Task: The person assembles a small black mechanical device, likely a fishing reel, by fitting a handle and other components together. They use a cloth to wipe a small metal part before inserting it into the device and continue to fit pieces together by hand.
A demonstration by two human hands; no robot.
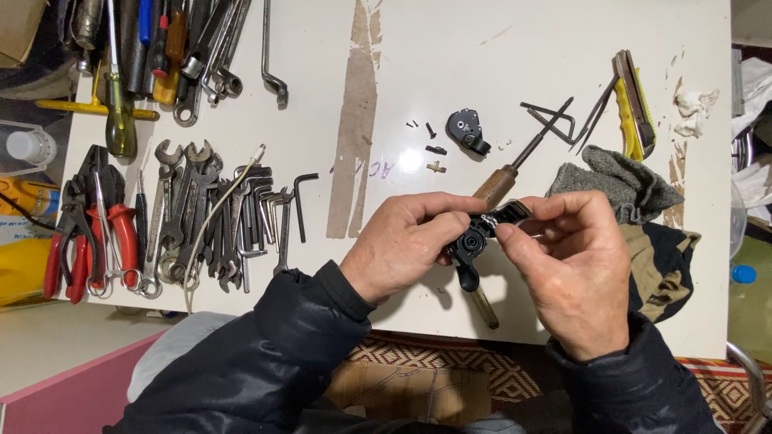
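Observation:
Over the front edge of a white worktable (450, 104), my left hand (402, 245) grips a small black plastic mechanism (470, 241) with a lever hanging down. My right hand (572, 269) pinches a small metal part at the top of that mechanism, next to a black piece (511, 213). Under my hands lies a wooden-handled screwdriver (500, 183). Further back on the table sit a black cover piece (467, 129) and a few tiny screws and bits (434, 149).
Rows of spanners and hex keys (217, 213) and red-handled pliers (88, 233) lie at the left. More tools (173, 56) sit at the back left. A yellow utility knife (634, 103), bent hex keys (555, 120) and grey rags (623, 183) lie at the right.

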